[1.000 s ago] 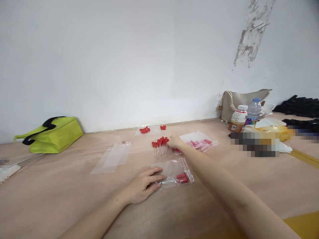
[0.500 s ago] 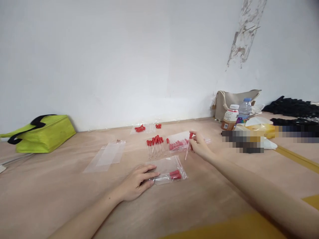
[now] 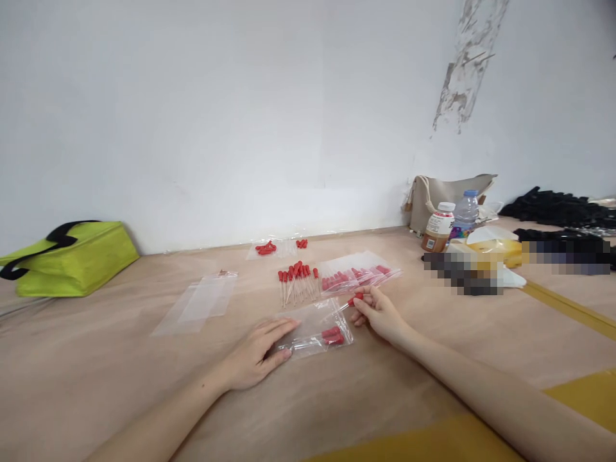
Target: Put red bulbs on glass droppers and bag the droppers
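Note:
My right hand (image 3: 378, 314) pinches a dropper (image 3: 355, 299) by its red bulb. The dropper's thin clear tube points left and lies at the mouth of a clear zip bag (image 3: 308, 314). Whether the tip is inside the bag I cannot tell. Some droppers with red bulbs (image 3: 332, 335) lie in that bag near its mouth. Across the bag's left end rests my left hand (image 3: 255, 356), its fingers stretched out and lying on the plastic. Beyond the bag, several loose droppers (image 3: 298, 273) lie side by side. Filled zip bags (image 3: 353, 273) with red bulbs inside are stacked beyond my right hand.
Flat clear bags (image 3: 205, 301) lie to the left. Red bulbs (image 3: 266, 248) rest on plastic near the wall. A lime-green bag (image 3: 91, 260) stands far left. On the right are two bottles (image 3: 439, 228), a beige bag (image 3: 447, 186) and black items (image 3: 553, 208).
My right hand has brought the dropper from beside the filled bags down and left to the zip bag's mouth, turning it from near upright to slanted. My left hand stays on the bag.

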Demonstrator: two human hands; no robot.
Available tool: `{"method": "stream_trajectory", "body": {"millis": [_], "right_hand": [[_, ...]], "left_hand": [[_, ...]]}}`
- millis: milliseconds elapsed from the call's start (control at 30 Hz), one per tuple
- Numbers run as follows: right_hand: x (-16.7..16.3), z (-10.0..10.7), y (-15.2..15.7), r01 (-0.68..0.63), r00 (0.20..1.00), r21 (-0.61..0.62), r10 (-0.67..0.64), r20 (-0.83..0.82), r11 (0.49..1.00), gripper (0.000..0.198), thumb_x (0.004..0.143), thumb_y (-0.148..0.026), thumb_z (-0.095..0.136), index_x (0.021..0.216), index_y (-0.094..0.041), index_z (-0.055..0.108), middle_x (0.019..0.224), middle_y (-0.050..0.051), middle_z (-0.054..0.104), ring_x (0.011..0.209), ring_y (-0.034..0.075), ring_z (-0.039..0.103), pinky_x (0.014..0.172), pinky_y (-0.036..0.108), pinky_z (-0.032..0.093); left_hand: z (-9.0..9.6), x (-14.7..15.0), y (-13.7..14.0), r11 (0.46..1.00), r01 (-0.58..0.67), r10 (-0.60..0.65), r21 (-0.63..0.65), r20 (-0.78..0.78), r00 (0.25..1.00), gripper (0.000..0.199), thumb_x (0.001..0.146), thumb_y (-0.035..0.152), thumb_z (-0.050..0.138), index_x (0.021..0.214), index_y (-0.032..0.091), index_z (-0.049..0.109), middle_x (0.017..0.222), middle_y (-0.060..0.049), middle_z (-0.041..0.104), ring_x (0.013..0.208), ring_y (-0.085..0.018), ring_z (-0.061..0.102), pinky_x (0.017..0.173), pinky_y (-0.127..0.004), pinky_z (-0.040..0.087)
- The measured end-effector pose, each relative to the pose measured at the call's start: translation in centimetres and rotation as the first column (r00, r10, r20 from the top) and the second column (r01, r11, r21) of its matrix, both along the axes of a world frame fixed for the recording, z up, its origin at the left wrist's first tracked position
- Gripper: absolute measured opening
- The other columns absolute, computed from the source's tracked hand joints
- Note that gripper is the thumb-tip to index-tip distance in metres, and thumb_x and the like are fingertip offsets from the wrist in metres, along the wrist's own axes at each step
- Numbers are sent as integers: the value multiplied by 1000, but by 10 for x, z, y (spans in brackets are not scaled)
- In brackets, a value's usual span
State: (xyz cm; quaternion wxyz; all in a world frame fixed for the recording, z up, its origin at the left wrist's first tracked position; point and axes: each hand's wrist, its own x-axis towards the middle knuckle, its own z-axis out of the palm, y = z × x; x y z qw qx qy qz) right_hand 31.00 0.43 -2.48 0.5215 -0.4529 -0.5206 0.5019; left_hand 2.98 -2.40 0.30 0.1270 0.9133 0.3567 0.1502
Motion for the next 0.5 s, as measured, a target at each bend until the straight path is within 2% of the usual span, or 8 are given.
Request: {"method": "stream_trajectory", "body": {"millis": [100, 200, 267, 367, 500], "right_hand": [[2, 1, -5, -113, 973, 24, 106, 207, 993, 34, 62, -41, 64, 80, -17, 48, 56, -5, 51, 44, 8, 47, 42, 20, 37], [0, 2, -3, -152, 931, 107, 106, 348, 983, 27, 63, -38, 66, 75, -16, 57, 56, -2, 54, 50, 9, 48, 47, 21, 38], [-2, 3, 0, -219, 912, 164, 142, 385, 962, 23, 67, -36, 62, 79, -16, 62, 70, 1, 61, 61, 13, 54, 56, 24, 42], [-6, 6, 1, -357, 863, 182, 250, 439, 916, 23, 75, -34, 53, 86, -18, 64, 85, 3, 65, 78, 17, 58, 68, 28, 44], [-9, 6, -1, -436, 848, 161, 344, 404, 886, 24, 79, -32, 47, 93, -17, 61, 91, 4, 64, 80, 17, 59, 68, 27, 45]], "left_hand": [[1, 1, -1, 1000, -3, 3, -7, -2, 1000, 44, 88, 37, 40, 131, 28, 34, 131, -3, 43, 118, -21, 39, 99, -39, 32], [1, 1, 0, 1000, 1, -1, -1, -2, 1000, 43, 88, 36, 40, 130, 28, 35, 131, -3, 43, 119, -21, 38, 100, -38, 31], [1, 1, 0, 1000, 8, -8, 5, 3, 1000, 43, 88, 36, 40, 130, 28, 35, 131, -3, 43, 119, -21, 39, 99, -39, 32], [1, 1, 0, 1000, 14, -14, 11, 1, 1000, 43, 88, 36, 40, 130, 28, 35, 131, -3, 44, 118, -22, 39, 99, -40, 31], [0, 1, 0, 1000, 10, -10, 10, -6, 1000, 43, 88, 36, 40, 131, 28, 34, 131, -3, 43, 119, -21, 38, 100, -39, 31]]}}
